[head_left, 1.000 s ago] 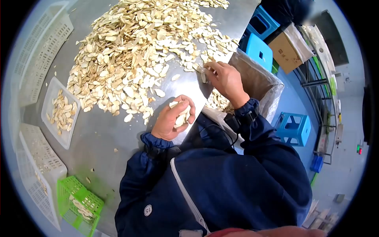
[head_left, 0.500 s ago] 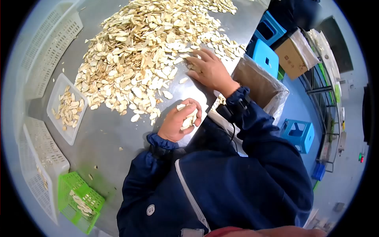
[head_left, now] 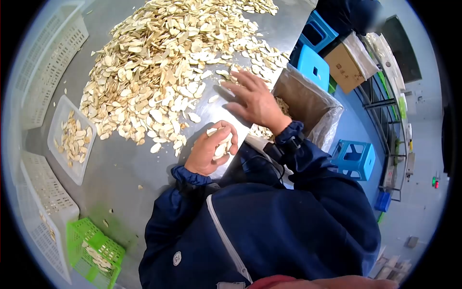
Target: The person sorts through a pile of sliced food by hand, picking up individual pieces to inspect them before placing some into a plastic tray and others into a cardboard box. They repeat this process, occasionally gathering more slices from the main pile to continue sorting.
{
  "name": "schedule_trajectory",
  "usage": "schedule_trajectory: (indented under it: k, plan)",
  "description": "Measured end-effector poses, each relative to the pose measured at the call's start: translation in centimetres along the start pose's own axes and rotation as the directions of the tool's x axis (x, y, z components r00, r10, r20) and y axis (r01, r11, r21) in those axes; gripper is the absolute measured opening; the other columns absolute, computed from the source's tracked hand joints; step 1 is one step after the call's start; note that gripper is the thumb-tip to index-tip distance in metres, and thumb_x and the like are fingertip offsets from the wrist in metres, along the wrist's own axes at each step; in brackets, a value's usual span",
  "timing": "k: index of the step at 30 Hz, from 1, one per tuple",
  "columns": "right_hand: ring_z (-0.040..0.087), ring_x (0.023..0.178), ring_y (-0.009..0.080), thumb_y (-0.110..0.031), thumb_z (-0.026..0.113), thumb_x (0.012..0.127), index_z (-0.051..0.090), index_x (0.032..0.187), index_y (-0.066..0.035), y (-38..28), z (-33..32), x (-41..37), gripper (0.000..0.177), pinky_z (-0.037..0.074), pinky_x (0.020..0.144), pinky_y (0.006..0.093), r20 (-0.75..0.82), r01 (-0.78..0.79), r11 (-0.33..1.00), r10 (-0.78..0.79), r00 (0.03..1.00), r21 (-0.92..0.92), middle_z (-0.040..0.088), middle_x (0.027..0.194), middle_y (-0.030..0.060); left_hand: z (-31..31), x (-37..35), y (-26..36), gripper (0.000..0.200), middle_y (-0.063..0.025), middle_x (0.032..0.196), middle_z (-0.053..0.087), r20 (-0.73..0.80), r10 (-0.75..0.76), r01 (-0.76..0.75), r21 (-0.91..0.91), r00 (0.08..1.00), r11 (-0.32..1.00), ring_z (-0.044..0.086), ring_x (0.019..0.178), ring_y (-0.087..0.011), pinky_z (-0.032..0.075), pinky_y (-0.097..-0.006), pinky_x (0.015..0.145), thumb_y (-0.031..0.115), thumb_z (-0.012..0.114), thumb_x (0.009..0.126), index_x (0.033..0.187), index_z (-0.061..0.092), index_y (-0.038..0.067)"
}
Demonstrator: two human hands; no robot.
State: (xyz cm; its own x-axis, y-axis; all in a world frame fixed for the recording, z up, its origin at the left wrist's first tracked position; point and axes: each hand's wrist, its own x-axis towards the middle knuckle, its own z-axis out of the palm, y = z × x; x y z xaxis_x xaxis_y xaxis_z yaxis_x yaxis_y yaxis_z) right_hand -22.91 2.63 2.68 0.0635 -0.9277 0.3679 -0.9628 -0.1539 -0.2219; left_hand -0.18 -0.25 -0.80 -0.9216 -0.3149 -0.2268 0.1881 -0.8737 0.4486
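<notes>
A large heap of pale dried slices covers the upper part of the metal table. My left hand, low at the table's near edge, is curled around several slices. Up and to the right of it, my right hand is over the table edge beside the heap, palm down, with its fingers spread and no slice visible in them. A few loose slices lie near its fingertips. What is under its palm is hidden.
A clear tray of slices stands left of the heap. White baskets and a green basket line the left side. Right of the table are a plastic-lined box, blue stools, a carton and a person.
My right hand has drawn slightly back from the heap, toward the table's near edge. My left hand still holds slices. The whole view has shifted a little.
</notes>
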Motion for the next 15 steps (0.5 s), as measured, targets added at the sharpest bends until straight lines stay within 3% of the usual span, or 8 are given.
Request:
schedule_trajectory:
  k: [3,6,11,15]
  plan:
    - [0.05,0.144,0.0355,-0.038,0.078,0.095,0.072,0.133,-0.018,0.5,0.3,-1.1,0.044,0.04,0.119,0.0504,0.052,-0.044,0.997,0.04,0.998,0.064,0.062,0.148,0.0102,0.3,-0.1,0.2,0.018,-0.0058,0.097,0.063,-0.025,0.022,-0.022,0.015,0.999,1.0,0.062,0.074,-0.011,0.037,-0.0185,0.041,0.026,0.058,0.109,0.112,0.058,0.008]
    - [0.056,0.138,0.0324,-0.032,0.078,0.095,0.075,0.128,-0.017,2.5,-1.1,-2.8,0.037,0.044,0.114,0.0493,0.051,-0.08,0.996,0.079,0.996,0.028,0.066,0.142,0.0086,0.2,-0.1,0.0,0.019,-0.0062,0.097,0.063,-0.023,0.027,-0.027,0.022,0.999,0.999,0.062,0.074,-0.0108,0.038,-0.0183,0.042,0.026,0.058,0.11,0.111,0.058,0.007]
    - [0.064,0.12,0.0346,-0.022,0.075,0.096,0.076,0.124,-0.012,3.9,-2.7,-3.6,0.03,0.05,0.106,0.047,-0.075,-0.145,0.989,0.147,0.986,0.037,0.072,0.129,0.0102,0.5,0.0,0.1,0.019,-0.0033,0.093,0.062,-0.039,0.035,-0.033,0.058,0.999,0.998,0.061,0.075,-0.0087,0.032,-0.019,0.042,0.028,0.06,0.108,0.108,0.059,0.009]
    - [0.067,0.111,0.0339,-0.018,0.07,0.098,0.074,0.127,-0.012,4.6,-1.0,0.3,0.03,0.052,0.1,0.0453,-0.15,-0.147,0.989,0.147,0.978,0.011,0.074,0.121,0.0111,0.5,-0.1,0.1,0.019,-0.0047,0.094,0.062,-0.035,0.044,-0.042,0.056,0.998,0.998,0.061,0.075,-0.0095,0.035,-0.0189,0.042,0.027,0.058,0.109,0.109,0.059,0.008]
